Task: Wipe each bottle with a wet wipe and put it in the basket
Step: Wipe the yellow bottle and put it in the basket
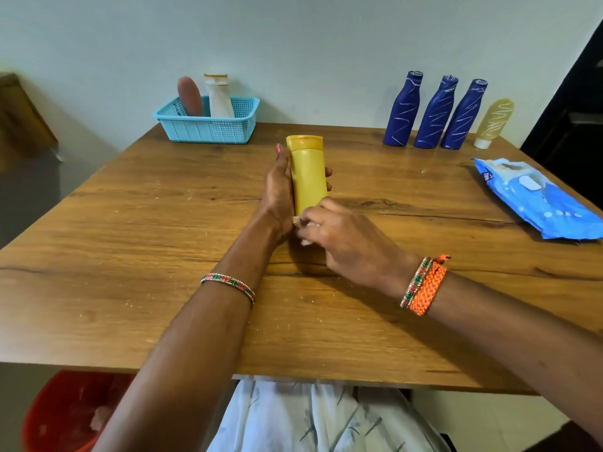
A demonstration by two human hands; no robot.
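While gripped in the left hand (280, 187) just above the wooden table (130, 249), yellow bottle (309, 177) tipped with its long axis running away from the body, flip cap at the far end pointing toward the wall, base end nearest the wrists. Left fingers wrapped round the far side of the bottle, thumb lying along its near-left side. Right hand (342, 236) butted up against the bottle's base end, fingers curled and pinching a white wet wipe (305, 234) against the bottom of it, both hands touching there. Further out and to the left of the left hand, light blue basket (208, 128) at the table's back edge, already holding a brown bottle (190, 96) and a white bottle (219, 96), both upright-ish. Out beyond the right hand, three dark blue bottles (435, 114) in a row, then a translucent yellow tube (494, 123) standing on its white cap. Right of that hand, blue wet wipe pack (535, 197) lying flat near the table edge.
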